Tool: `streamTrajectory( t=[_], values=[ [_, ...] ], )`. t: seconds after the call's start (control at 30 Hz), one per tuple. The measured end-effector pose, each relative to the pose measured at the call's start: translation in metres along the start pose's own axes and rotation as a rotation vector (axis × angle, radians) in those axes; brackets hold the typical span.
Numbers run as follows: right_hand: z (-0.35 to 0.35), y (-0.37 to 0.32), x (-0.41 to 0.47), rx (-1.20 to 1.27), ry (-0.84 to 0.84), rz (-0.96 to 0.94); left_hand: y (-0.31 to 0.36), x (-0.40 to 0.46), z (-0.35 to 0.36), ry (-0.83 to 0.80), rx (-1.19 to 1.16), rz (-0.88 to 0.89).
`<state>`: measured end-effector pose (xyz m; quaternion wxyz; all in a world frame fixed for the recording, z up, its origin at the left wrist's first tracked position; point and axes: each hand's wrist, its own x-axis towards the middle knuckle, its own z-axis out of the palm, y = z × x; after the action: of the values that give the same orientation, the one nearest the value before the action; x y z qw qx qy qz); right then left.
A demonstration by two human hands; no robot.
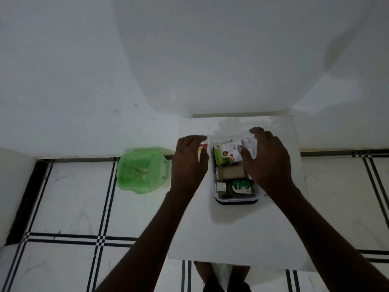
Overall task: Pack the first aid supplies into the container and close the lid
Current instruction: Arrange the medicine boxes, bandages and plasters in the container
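Observation:
A clear container [235, 200] with a dark base stands on the white table [231, 232]. Inside it lie a green and white box [224, 154], a beige bandage roll [230, 172], a brown Dettol bottle [240, 187] and a small white bottle [221, 187]. A white packet [248, 144] sits at the container's far right corner. My left hand [187, 165] holds a small white box with a red band [203, 148] just left of the container. My right hand [267, 159] arches over the container's right side with fingers apart, thumb beside the green and white box. No lid is visible.
A bin lined with a green bag [140, 169] stands on the tiled floor left of the table. A white wall runs behind the table. My feet show below the table's near edge.

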<state>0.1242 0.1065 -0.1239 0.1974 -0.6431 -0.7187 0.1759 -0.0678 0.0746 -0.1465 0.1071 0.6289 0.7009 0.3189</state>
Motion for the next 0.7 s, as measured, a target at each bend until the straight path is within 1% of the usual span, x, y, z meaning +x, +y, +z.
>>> streamTrajectory(
  t=[0.07, 0.1, 0.17, 0.23, 0.33, 0.4, 0.47, 0.6, 0.7],
  values=[
    [0.007, -0.017, 0.008, -0.007, -0.048, -0.048, -0.02, 0.001, 0.002, -0.01, -0.016, -0.15],
    [0.011, -0.025, 0.01, -0.024, -0.073, -0.074, -0.03, 0.002, 0.006, -0.043, -0.005, -0.214],
    [0.025, -0.041, 0.013, -0.066, -0.102, -0.135, -0.047, 0.01, 0.014, -0.136, 0.055, -0.286],
    [0.039, -0.051, 0.016, -0.105, -0.124, -0.179, -0.056, 0.017, 0.024, -0.217, 0.098, -0.307],
    [0.055, -0.055, 0.019, -0.181, -0.144, -0.202, -0.056, 0.025, 0.042, -0.287, 0.173, -0.29],
    [0.063, -0.054, 0.022, -0.229, -0.145, -0.207, -0.051, 0.027, 0.053, -0.303, 0.245, -0.287],
    [0.068, -0.051, 0.024, -0.263, -0.147, -0.206, -0.048, 0.029, 0.059, -0.286, 0.252, -0.333],
    [0.068, -0.047, 0.026, -0.265, -0.166, -0.219, -0.051, 0.03, 0.053, -0.193, 0.012, -0.544],
    [0.061, -0.044, 0.027, -0.157, -0.138, -0.198, -0.055, 0.024, 0.029, -0.126, -0.245, -0.656]
  ],
)
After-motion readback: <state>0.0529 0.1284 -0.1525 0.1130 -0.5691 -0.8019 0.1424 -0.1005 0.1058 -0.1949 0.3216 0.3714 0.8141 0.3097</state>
